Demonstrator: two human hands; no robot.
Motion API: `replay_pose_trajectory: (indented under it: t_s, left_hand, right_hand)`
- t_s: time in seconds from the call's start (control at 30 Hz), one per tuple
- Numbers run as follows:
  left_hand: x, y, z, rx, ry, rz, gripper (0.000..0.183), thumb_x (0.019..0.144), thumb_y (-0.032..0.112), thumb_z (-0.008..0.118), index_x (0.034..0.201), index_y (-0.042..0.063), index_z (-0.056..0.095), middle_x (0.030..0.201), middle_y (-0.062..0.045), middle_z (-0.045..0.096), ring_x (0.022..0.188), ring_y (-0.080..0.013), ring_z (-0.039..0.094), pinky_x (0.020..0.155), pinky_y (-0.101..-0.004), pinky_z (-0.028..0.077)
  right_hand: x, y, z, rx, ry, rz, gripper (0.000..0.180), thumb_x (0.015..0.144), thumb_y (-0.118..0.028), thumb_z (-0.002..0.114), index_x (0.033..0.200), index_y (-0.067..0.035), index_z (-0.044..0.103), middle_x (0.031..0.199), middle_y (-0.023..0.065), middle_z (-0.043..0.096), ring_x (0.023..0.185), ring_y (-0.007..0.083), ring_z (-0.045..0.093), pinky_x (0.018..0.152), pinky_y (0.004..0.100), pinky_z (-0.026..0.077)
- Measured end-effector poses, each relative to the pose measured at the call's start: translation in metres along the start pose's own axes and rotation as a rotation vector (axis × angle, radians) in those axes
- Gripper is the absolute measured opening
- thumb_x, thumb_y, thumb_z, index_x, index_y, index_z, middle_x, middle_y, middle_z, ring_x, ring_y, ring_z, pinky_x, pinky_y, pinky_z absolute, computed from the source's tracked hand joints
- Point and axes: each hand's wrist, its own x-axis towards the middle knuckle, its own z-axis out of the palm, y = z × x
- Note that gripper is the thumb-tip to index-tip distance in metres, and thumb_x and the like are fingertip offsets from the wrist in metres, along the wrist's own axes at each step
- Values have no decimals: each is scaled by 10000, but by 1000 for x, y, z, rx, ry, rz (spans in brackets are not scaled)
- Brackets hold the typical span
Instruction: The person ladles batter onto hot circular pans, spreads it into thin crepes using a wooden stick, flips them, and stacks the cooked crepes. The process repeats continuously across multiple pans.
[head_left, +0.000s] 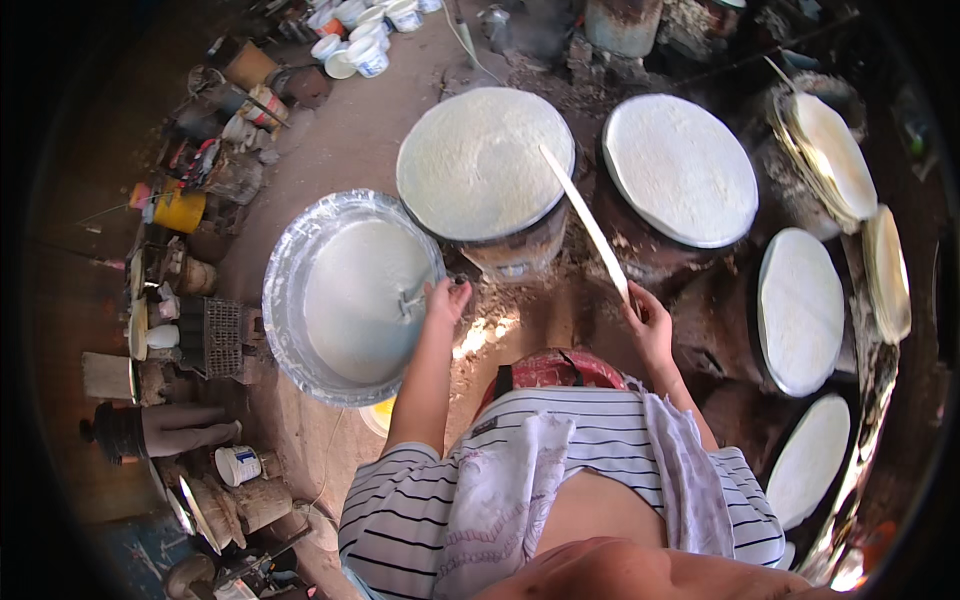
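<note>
My right hand (649, 319) grips the near end of a long, flat, pale stick (589, 221). Its far tip lies over a round griddle covered with a pale layer (484, 161) in front of me. At the right rim of a large metal basin (289, 330), my left hand (448, 298) has its fingers curled around a small dark piece, perhaps a handle. Whitish liquid (360, 300) fills much of the basin, and a grey utensil (411, 302) dips into it beside that hand. A second coated griddle (679, 169) stands to the right of the first.
More coated round griddles (800, 311) curve down my right side. Beyond them lie stacks of thin round sheets (832, 154). White buckets (367, 54) cluster at the top. Another person (161, 431) stands at the far left, near a plastic crate (223, 337) and a white bucket (238, 465).
</note>
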Motion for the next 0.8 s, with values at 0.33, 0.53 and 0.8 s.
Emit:
replay_pose_trajectory:
  t_s: [0.33, 0.53, 0.8]
  left_hand:
    - [56, 170, 127, 1293, 253, 1227, 598, 902, 278, 607, 1393, -16, 431, 1239, -262, 577, 1155, -409, 545, 1005, -457, 420]
    - [130, 193, 184, 1331, 139, 1065, 655, 872, 302, 565, 1419, -21, 403, 1331, -305, 523, 1230, -436, 513, 1056, -447, 399]
    - [82, 179, 225, 1383, 282, 1420, 476, 857, 171, 600, 1299, 2, 549, 1227, -247, 601, 1147, -375, 563, 977, -448, 451]
  right_hand:
    - [159, -60, 54, -13, -143, 42, 433, 855, -81, 689, 1276, -31, 600, 956, 66, 691, 852, 104, 620, 775, 260, 494]
    - [194, -72, -3, -711, 293, -111, 313, 812, -151, 655, 1124, -119, 652, 920, 163, 683, 848, 351, 666, 735, 441, 527]
    - [200, -22, -50, -890, 410, -131, 79, 782, -147, 625, 816, -84, 592, 805, 114, 642, 700, 354, 635, 625, 455, 515]
